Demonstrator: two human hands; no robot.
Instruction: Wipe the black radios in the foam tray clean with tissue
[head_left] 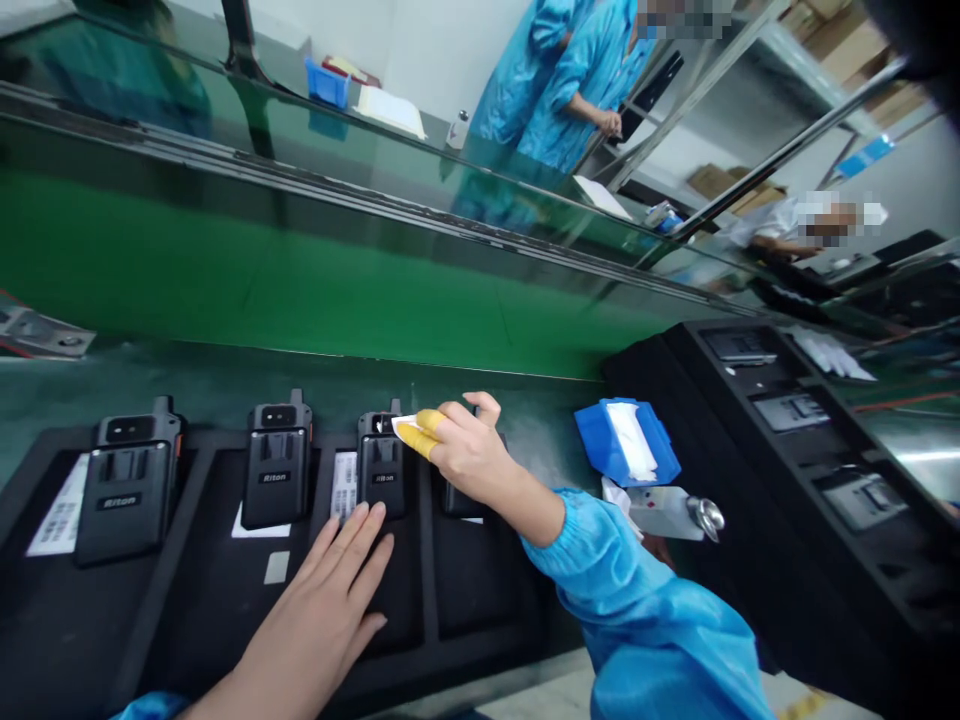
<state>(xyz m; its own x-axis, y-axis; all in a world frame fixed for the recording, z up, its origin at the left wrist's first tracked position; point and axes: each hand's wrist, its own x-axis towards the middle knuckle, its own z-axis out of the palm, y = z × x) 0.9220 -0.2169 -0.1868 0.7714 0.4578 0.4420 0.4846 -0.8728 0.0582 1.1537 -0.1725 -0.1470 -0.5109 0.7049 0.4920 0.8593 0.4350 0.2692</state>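
My right hand [469,452], with yellow finger cots on two fingers, pinches a small white wipe [402,424] against the top of a black handheld radio [382,472]. That radio has a stubby antenna and lies back side up, in a compartment of a black foam tray [431,590]. Fingers stretched out, my left hand [337,575] rests flat, its fingertips at the radio's lower edge. Left of it lie two more such radios, one in the middle [276,478] and one at the far left [124,500]. Another radio [459,500] is mostly hidden behind my right hand.
On the right stand a blue box [600,440] of white wipes and a clear bottle [667,512] with a metal top. Beyond is a black foam stack [720,420] holding devices. A green panel [300,270] borders the back; people in blue work behind it.
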